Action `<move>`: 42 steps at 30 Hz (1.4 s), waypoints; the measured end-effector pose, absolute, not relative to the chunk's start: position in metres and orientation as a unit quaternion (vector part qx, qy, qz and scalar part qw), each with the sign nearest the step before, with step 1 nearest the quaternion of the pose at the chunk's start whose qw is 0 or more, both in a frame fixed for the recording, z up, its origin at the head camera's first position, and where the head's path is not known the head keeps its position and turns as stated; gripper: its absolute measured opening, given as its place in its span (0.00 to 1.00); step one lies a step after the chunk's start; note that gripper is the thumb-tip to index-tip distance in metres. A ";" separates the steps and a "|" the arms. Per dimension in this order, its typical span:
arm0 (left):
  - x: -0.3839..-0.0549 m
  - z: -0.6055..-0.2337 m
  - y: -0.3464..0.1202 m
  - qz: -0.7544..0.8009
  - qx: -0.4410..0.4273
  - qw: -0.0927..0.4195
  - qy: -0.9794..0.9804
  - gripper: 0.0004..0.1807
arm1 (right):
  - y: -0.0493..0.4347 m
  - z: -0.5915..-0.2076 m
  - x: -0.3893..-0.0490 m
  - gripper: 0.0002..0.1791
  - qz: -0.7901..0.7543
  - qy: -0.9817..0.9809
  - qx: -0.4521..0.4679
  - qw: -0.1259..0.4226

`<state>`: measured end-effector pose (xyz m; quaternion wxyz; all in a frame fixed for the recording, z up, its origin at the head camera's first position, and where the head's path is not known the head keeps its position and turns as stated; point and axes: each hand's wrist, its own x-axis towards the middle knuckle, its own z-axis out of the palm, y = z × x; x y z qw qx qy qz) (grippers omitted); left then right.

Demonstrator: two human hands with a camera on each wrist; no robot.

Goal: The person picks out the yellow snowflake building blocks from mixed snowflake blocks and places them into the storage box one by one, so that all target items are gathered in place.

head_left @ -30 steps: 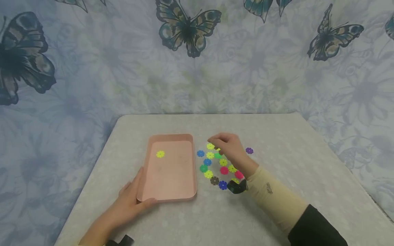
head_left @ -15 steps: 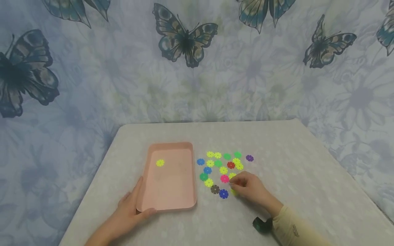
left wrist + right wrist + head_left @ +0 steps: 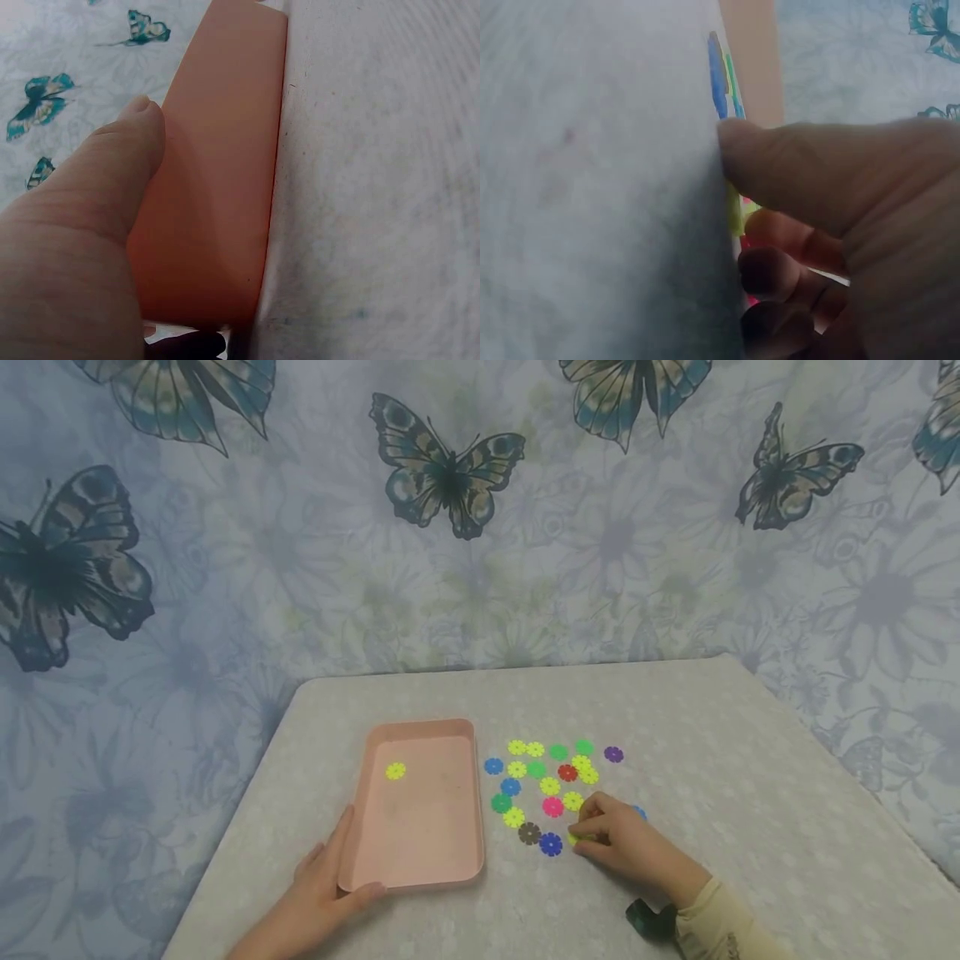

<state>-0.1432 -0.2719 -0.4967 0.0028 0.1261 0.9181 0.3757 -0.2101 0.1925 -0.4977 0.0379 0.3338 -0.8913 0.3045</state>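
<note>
My left hand [image 3: 318, 881] grips the near left corner of a pink tray [image 3: 482, 827], thumb along the front wall and fingers along the left side. In the left wrist view, the thumb [image 3: 112, 172] lies against the tray's wall [image 3: 217, 150]. A yellow flower-shaped disc [image 3: 395, 771] lies inside the tray. At the near right of the loose discs, my right hand [image 3: 630, 839] pinches another yellow flower-shaped disc [image 3: 735, 214] between thumb and forefinger, close over the table. The fingers hide most of it.
Several flower-shaped discs lie right of the tray, including a red disc [image 3: 567, 772], a pink disc [image 3: 552, 807], a brown disc [image 3: 529, 833] and a dark blue disc [image 3: 551, 844]. A purple disc [image 3: 613, 754] lies apart at the far right. A butterfly-patterned wall [image 3: 450, 593] stands behind the table [image 3: 750, 827].
My right hand has come back from above the far discs to the near right ones and now pinches a yellow disc. The left hand stays on the tray. The head view has tilted upward.
</note>
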 end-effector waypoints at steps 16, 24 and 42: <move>-0.150 -0.492 -0.275 0.370 0.141 -0.027 0.918 0.63 | 0.188 -0.482 -0.219 0.10 0.317 -0.907 0.276 -0.008; -0.147 -0.495 -0.273 0.377 0.143 -0.031 0.914 0.63 | 0.186 -0.481 -0.213 0.11 0.279 -0.914 0.295 0.012; -0.143 -0.495 -0.270 0.379 0.139 -0.013 0.915 0.63 | 0.188 -0.490 -0.206 0.17 0.305 -0.899 0.314 0.003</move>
